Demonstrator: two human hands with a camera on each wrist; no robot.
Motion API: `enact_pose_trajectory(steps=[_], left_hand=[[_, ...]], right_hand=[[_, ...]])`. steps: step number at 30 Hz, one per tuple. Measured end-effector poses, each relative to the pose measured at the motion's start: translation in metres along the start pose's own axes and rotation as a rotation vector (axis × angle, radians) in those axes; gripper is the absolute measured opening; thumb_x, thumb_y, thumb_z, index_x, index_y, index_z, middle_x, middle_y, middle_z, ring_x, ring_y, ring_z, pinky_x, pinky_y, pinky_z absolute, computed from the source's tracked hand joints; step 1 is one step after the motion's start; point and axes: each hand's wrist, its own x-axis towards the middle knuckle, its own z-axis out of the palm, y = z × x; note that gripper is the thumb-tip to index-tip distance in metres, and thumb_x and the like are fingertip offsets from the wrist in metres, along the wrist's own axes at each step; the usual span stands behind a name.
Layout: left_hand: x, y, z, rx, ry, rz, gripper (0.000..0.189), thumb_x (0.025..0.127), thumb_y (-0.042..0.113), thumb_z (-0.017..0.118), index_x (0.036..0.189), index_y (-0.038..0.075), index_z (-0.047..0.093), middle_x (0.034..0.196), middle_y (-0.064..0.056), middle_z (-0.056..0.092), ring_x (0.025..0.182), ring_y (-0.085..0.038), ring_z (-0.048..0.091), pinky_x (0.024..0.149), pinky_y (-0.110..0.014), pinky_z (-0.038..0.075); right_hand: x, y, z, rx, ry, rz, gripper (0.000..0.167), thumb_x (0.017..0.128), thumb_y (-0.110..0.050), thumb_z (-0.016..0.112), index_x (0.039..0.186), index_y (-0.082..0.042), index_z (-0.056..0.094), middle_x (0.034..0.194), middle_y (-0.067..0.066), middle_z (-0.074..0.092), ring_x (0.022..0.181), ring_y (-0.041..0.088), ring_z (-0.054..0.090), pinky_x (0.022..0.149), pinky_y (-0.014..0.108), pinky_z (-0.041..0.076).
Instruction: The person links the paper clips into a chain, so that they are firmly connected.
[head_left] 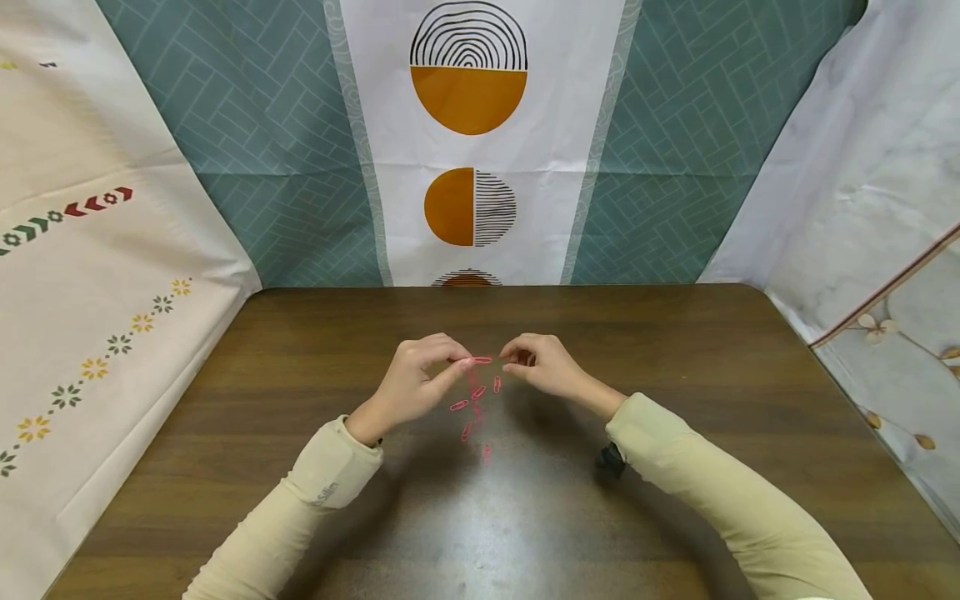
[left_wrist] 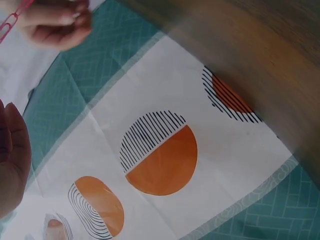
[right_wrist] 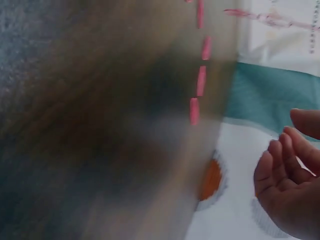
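Note:
My left hand (head_left: 420, 375) pinches a pink paper clip (head_left: 482, 360) between thumb and fingertips, above the table. A thin chain of linked pink paper clips (right_wrist: 270, 19) hangs from it, blurred in the right wrist view. Facing it on the right is my right hand (head_left: 546, 364), its fingers loosely bent and thumb apart, with nothing visible between them. Several loose pink paper clips lie on the wood below the hands, among them one near the right fingertips (head_left: 497, 384) and one closer to me (head_left: 487, 454).
Beneath both arms stretches a dark brown wooden table (head_left: 637, 517). Patterned cloth (head_left: 292, 208) hangs behind its far edge, with pale cloths along both sides. A small black object (head_left: 611, 460) shows under the right cuff.

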Motion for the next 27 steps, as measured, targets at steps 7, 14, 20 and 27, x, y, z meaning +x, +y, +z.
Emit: enact_pose_trajectory(steps=[7, 14, 20, 27], left_hand=[[-0.003, -0.002, -0.004, -0.005, -0.023, -0.005, 0.011, 0.076, -0.008, 0.066, 0.076, 0.002, 0.066, 0.071, -0.002, 0.064, 0.068, -0.013, 0.058, 0.057, -0.029, 0.047], [-0.005, -0.004, -0.01, 0.018, -0.031, -0.015, 0.016, 0.073, -0.012, 0.067, 0.078, 0.003, 0.066, 0.072, -0.003, 0.064, 0.067, -0.014, 0.058, 0.055, -0.029, 0.045], [-0.008, -0.005, -0.015, 0.014, -0.052, -0.049, 0.019, 0.072, -0.013, 0.067, 0.077, 0.005, 0.066, 0.072, -0.003, 0.063, 0.064, -0.014, 0.054, 0.052, -0.028, 0.041], [-0.014, -0.009, -0.021, 0.021, -0.061, -0.057, 0.018, 0.075, -0.011, 0.066, 0.079, 0.006, 0.066, 0.073, -0.001, 0.063, 0.065, -0.011, 0.055, 0.055, -0.023, 0.042]], right_hand=[[0.006, 0.024, 0.013, -0.095, -0.156, 0.121, 0.027, 0.075, -0.009, 0.072, 0.098, 0.002, 0.066, 0.084, 0.008, 0.061, 0.074, 0.015, 0.054, 0.067, 0.026, 0.045], [0.014, 0.037, 0.022, -0.191, -0.247, 0.153, 0.035, 0.072, -0.021, 0.077, 0.1, -0.002, 0.067, 0.086, 0.007, 0.062, 0.077, 0.017, 0.056, 0.07, 0.029, 0.046], [0.018, 0.037, 0.029, -0.219, -0.255, 0.178, 0.035, 0.073, -0.025, 0.077, 0.099, -0.005, 0.067, 0.09, 0.006, 0.062, 0.086, 0.02, 0.056, 0.076, 0.033, 0.045], [0.02, 0.033, 0.033, -0.276, -0.26, 0.191, 0.026, 0.074, -0.023, 0.076, 0.094, -0.009, 0.067, 0.088, 0.005, 0.06, 0.085, 0.02, 0.055, 0.074, 0.035, 0.045]])
